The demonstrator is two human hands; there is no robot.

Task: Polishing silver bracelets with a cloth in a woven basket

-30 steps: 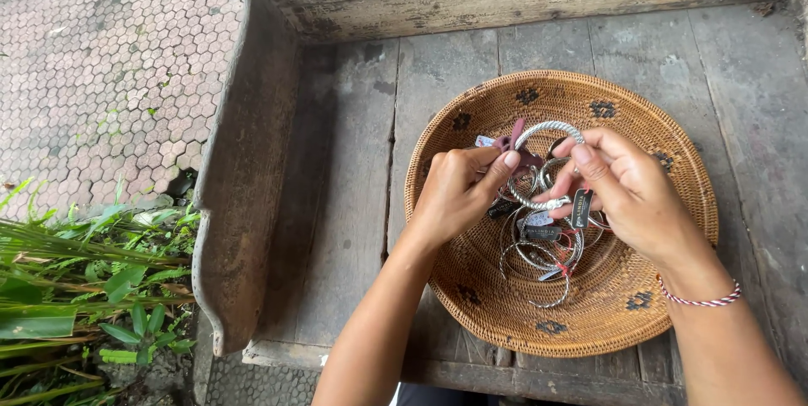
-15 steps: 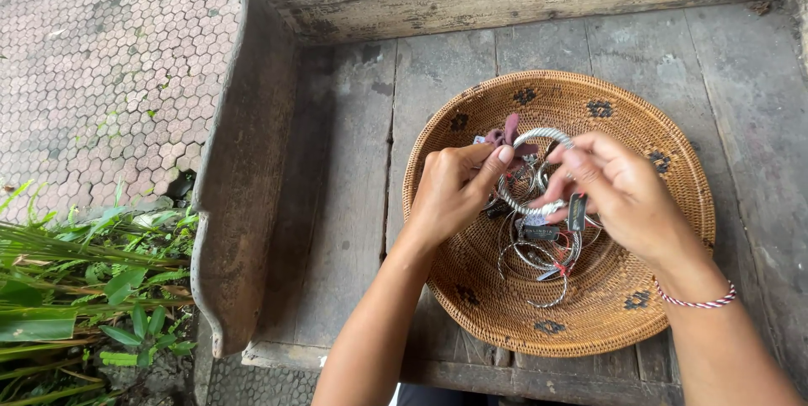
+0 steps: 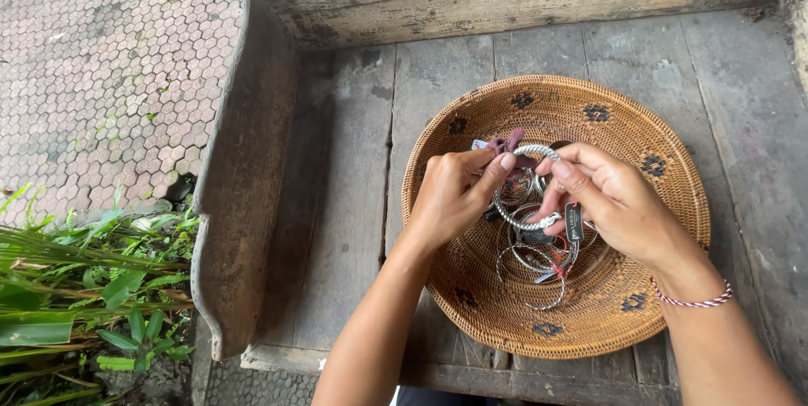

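Both hands have sunk lower over the basket (image 3: pixel 673 162). Left hand (image 3: pixel 446 200) and right hand (image 3: pixel 619 204) each pinch the silver bracelet (image 3: pixel 523 222) above the heap; steady fingertip grips seem best, keeping it clear.

basket (image 3: pixel 624 124) on wooden bench (image 3: pixel 345 204), bangles (image 3: pixel 539 259) inside, plants (image 3: pixel 76 288) left of bench

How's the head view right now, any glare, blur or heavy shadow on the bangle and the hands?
Head view: soft, even daylight with no hard shadows; the silver bangle shows small highlights but no blinding glare. The left hand, right hand and woven basket are in focus. The bench edges curve slightly, as with a wide lens.
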